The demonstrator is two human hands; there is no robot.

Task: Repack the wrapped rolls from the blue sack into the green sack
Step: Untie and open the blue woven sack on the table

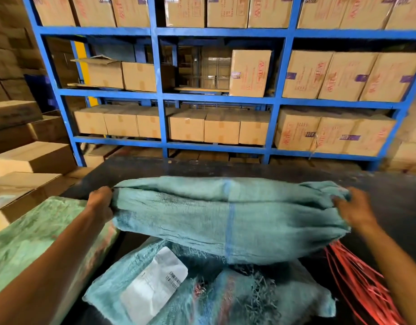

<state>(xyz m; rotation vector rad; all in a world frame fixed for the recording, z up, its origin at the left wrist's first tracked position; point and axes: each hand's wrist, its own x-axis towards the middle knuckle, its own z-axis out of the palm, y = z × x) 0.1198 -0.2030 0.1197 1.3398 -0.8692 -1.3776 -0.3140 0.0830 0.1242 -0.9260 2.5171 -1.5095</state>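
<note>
A full blue-green woven sack (228, 216) with a blue stripe lies across a dark table (225, 168), held up at both ends. My left hand (101, 204) grips its left end and my right hand (353, 211) grips its bunched right end. Under it, nearer me, lies another blue-green sack (237, 299) with frayed edges and a white barcode label (155, 287). A green sack (30, 240) lies at the left, beneath my left forearm. No wrapped rolls show; the sacks hide their contents.
A bundle of red-orange straps (362, 285) lies at the right by my right forearm. Stacked cardboard boxes (26, 160) stand at the left. Blue shelving (216, 102) full of boxes rises beyond the table's far edge.
</note>
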